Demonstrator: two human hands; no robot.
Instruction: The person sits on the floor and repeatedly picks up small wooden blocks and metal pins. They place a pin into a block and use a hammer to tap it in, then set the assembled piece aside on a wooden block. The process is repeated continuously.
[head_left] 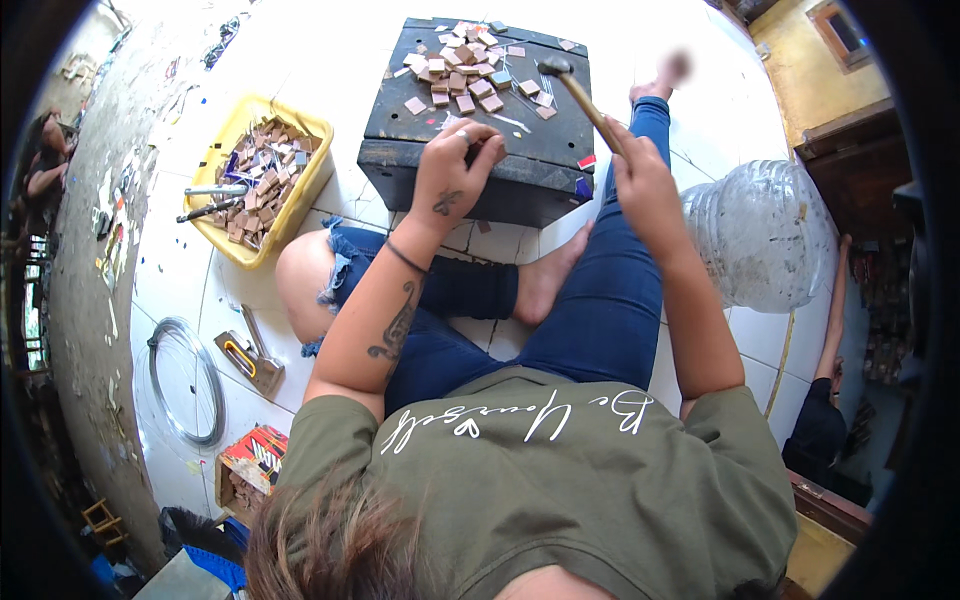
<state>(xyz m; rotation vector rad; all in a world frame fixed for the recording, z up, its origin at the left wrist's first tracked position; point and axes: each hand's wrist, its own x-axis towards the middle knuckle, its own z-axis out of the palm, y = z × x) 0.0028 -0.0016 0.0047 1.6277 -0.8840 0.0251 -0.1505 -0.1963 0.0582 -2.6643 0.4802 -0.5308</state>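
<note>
Two hands work over the dark block (470, 165). The right hand (640, 180) is clenched around the handle of a hammer (575, 90), whose head hangs raised beyond the knuckles, over the far right part of the block. The left hand (455, 170) rests on the block's near edge with its fingers (480, 140) pinched together; something small seems to sit under the tips, but it is hidden, so I cannot tell what they grasp.

Beyond the left fingertips lie the small squares (465, 75), pinkish-brown and loosely heaped, well apart from the pinch. A few thin nails or slivers (510, 122) lie just past the fingertips, to their right.

The main risk, as I judge it, is to the left fingers: they sit close to where a blow would land, and the hammer is held near the handle's end, so a slightly crooked swing could catch a fingertip. A glancing hit could also flick the pinched piece or the loose squares off the block. The bare foot (545, 275) lies just below the block's near edge, under the left wrist, so anything that drops could strike it. To the left of the hand stands a yellow tub (300, 190) of more pieces.
</note>
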